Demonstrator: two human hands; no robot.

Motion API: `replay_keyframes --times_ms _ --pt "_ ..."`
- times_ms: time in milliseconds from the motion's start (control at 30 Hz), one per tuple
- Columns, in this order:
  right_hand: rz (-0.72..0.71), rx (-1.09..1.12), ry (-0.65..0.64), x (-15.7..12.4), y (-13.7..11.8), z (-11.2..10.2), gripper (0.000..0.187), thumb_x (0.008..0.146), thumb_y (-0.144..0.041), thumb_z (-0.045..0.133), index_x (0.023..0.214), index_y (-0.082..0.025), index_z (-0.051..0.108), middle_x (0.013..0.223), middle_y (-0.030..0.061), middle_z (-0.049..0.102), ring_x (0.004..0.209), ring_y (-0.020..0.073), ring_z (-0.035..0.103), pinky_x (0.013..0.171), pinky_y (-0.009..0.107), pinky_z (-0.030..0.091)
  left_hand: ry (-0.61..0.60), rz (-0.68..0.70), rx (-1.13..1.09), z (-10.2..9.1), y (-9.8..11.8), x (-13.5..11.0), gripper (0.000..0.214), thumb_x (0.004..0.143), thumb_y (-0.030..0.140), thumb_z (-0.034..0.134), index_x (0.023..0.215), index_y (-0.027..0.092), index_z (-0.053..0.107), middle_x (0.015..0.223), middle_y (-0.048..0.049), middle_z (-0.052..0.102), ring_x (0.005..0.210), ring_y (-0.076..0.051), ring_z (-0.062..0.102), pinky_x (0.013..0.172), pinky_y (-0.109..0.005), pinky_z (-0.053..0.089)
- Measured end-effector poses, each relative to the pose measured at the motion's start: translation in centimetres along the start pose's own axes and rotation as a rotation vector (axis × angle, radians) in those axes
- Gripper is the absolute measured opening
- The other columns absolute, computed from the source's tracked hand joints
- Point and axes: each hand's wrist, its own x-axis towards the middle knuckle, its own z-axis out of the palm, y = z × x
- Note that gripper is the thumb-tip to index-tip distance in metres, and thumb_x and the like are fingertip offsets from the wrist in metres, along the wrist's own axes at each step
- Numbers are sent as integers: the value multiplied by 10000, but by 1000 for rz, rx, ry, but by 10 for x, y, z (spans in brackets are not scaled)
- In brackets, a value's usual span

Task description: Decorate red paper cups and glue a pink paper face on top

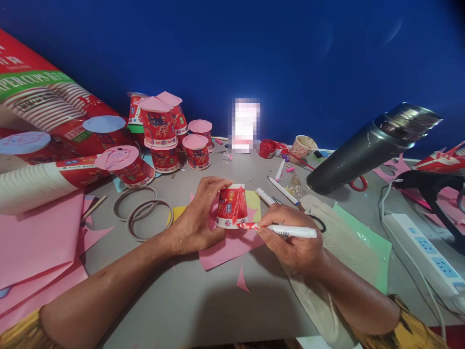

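My left hand [199, 218] is closed around the left side of a red patterned paper cup [232, 206], whose white rim band faces down. In my right hand [292, 237] is a white paint marker [294, 231], gripped like a pen. Its red tip touches the cup's side, close to the rim band, where a red streak runs up the wall. Under the cup lies a sheet of pink paper [218, 257], with a yellow piece [253, 199] partly hidden behind it. A small pink scrap [242, 280] rests nearer to me.
Paper cups topped with pink discs [159, 121] stand stacked at back left. Two tape rings [132, 208] lie left of my hand. A dark thermos [363, 150] leans at right, near a white power strip [425, 247]. Loose markers [283, 190] lie behind my right hand.
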Motion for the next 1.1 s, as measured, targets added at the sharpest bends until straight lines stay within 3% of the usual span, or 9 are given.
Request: replay_keyframes --times_ms 1100 --pt "46 5 -6 1 -2 -2 100 949 -151 647 877 -201 695 697 5 717 580 138 624 572 268 506 -17 -1 16 0 1 1 912 692 70 650 1519 326 365 1374 -103 446 1322 -333 495 1128 -594 523"
